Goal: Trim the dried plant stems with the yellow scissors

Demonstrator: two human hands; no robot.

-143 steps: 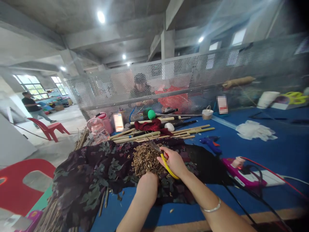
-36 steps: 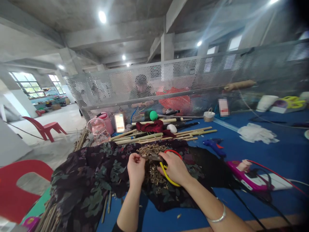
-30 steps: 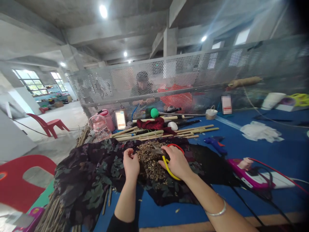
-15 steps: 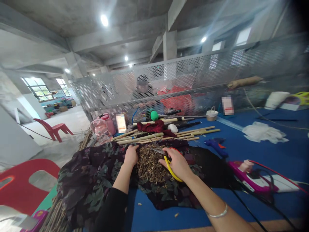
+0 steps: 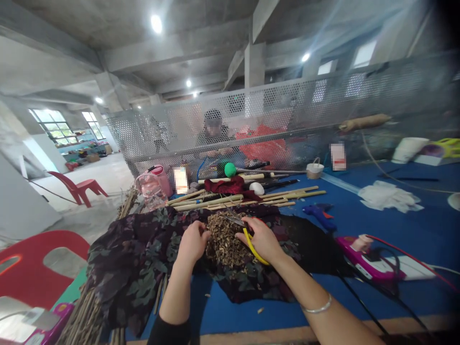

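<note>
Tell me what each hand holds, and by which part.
The right hand holds the scissors by the handles. Whether the left hand holds anything cannot be told.

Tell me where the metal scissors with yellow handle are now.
In the head view, the scissors are slightly below-right of centre, in the right hand, blades over the heap of small brown pieces.

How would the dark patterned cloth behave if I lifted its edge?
The patterned cloth would probably flop, since it lies in soft folds. The brown bits heaped on it look loose and would likely slide or spill.
</note>
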